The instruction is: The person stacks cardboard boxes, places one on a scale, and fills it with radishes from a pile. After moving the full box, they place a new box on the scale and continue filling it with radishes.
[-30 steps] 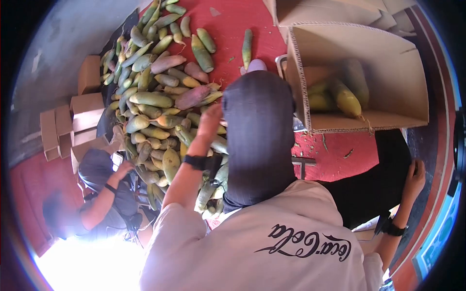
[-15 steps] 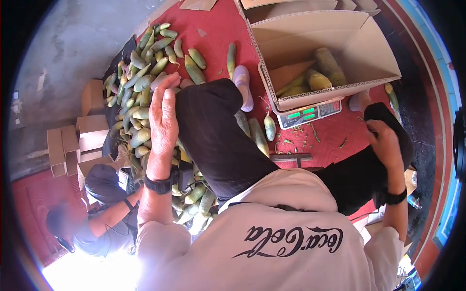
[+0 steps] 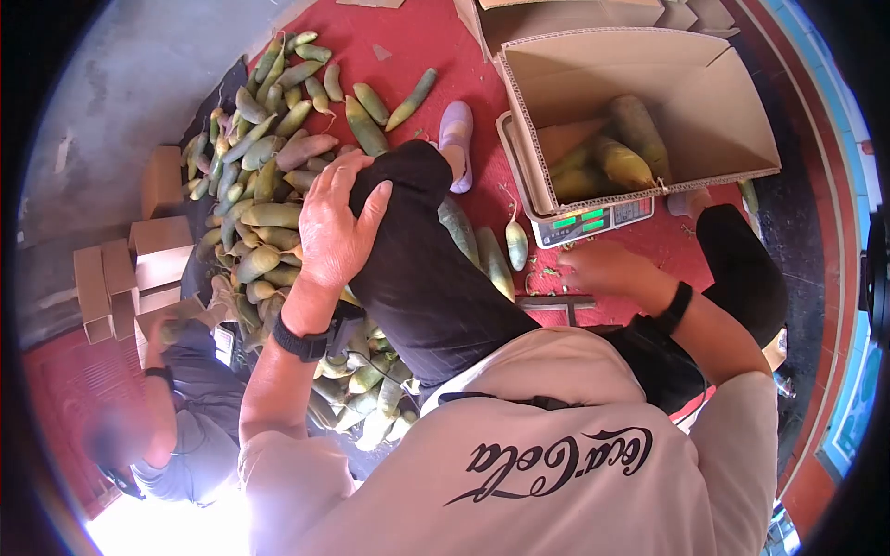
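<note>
My left hand [image 3: 338, 221] rests at my left knee, thumb apart from the fingers, with nothing held. My right hand [image 3: 603, 269] is smeared by motion just below the digital scale [image 3: 593, 222], over the red floor; its fingers cannot be made out. On the scale stands an open cardboard box [image 3: 658, 185] with several large green radishes [image 3: 638, 134] inside. Near my right hand a small radish [image 3: 516, 243] with a thin root lies on the floor. Beyond my left hand spreads a big pile of green radishes [image 3: 269, 215].
Small cardboard boxes [image 3: 159, 248] stand at the left, near another person [image 3: 185, 408] in grey. A long radish [image 3: 413, 100] lies near my shoe [image 3: 455, 139]. Leaf scraps lie below the scale. More cartons [image 3: 575, 18] stand behind the box.
My left hand has come down from a raised position onto my knee. My right hand has left my right knee and moved left toward the scale's front. The long radish near my shoe now lies slanted.
</note>
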The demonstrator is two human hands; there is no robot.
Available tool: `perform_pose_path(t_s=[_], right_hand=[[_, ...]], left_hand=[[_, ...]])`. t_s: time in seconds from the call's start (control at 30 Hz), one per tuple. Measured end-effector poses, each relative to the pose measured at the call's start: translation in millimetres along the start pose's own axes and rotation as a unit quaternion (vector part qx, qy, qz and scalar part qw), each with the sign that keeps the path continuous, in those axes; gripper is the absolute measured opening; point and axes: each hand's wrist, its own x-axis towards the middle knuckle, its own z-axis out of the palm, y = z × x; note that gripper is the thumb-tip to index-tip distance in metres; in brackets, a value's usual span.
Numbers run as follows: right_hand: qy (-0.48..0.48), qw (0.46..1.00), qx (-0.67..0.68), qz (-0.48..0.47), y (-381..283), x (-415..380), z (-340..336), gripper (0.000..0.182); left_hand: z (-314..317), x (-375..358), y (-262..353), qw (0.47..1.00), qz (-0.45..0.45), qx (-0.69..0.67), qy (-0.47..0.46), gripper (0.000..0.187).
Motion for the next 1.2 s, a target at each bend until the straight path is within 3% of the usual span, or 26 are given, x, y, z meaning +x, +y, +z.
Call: perform_pose_path(t_s=[0.13,0.23,0.3,0.47,0.53,0.57,0.6,0.63,0.7,0.73,0.77,0.8,0.87,0.9,0.93,1.0,1.03,1.07,1.13,1.2], right_hand=[[-0.003,0.996,0.077,-0.034,9,49,27,0.030],[-0.048,0.988,0.148,-0.006,11,87,45,0.032],[0.037,0.980,0.190,0.034,19,126,87,0.034],[0.140,0.967,0.205,0.057,35,187,118,0.042],[0.177,0.943,0.241,0.148,45,215,133,0.049],[0.206,0.954,0.149,0.158,51,229,145,0.060],[0.205,0.954,0.152,0.156,63,247,167,0.060],[0.335,0.932,0.036,0.134,82,269,199,0.063],[0.560,0.801,-0.196,0.080,100,294,233,0.070],[0.560,0.801,-0.194,0.081,97,293,228,0.070],[0.425,0.897,0.012,0.118,93,287,215,0.065],[0.260,0.929,0.216,0.147,84,275,190,0.060],[0.225,0.937,0.254,0.084,67,250,146,0.044],[0.238,0.895,0.375,0.047,69,251,156,0.031],[0.295,0.899,0.323,-0.020,65,249,156,0.021],[0.228,0.933,0.279,0.016,55,237,149,0.012],[0.199,0.920,0.338,0.017,43,220,138,0.013],[0.187,0.927,0.323,-0.033,43,213,146,0.013],[0.005,0.929,0.370,-0.023,43,202,162,0.012],[0.106,0.947,0.294,-0.074,4,128,85,0.011]], left_hand=[[0,-2,-5,1.000,-0.019,-0.012,0.001,0.031],[-1,-4,-11,1.000,-0.024,-0.019,0.005,0.030],[-1,-5,-16,0.999,-0.026,-0.020,-0.003,0.029],[-3,-4,-20,0.999,-0.033,-0.030,-0.021,0.028],[-3,-2,-21,0.998,-0.042,-0.030,-0.023,0.027],[-2,-1,-22,0.998,-0.046,-0.030,-0.029,0.027],[-2,0,-23,0.998,-0.049,-0.030,-0.034,0.027],[-2,1,-24,0.997,-0.061,-0.042,-0.036,0.027],[-2,3,-24,0.996,-0.065,-0.042,-0.041,0.027],[-2,3,-24,0.996,-0.069,-0.046,-0.042,0.027],[-2,4,-24,0.996,-0.069,-0.046,-0.043,0.027],[-2,4,-24,0.995,-0.071,-0.048,-0.045,0.027],[-1,5,-22,0.995,-0.070,-0.053,-0.044,0.026],[-2,5,-20,0.995,-0.069,-0.048,-0.044,0.026],[-2,6,-18,0.996,-0.068,-0.043,-0.045,0.026],[-2,6,-17,0.996,-0.063,-0.040,-0.039,0.025],[-2,5,-16,0.997,-0.060,-0.036,-0.035,0.024],[-2,4,-15,0.997,-0.056,-0.039,-0.030,0.024],[-1,3,-13,0.997,-0.066,-0.040,-0.028,0.023],[-1,1,-12,0.998,-0.053,-0.037,-0.017,0.022]])
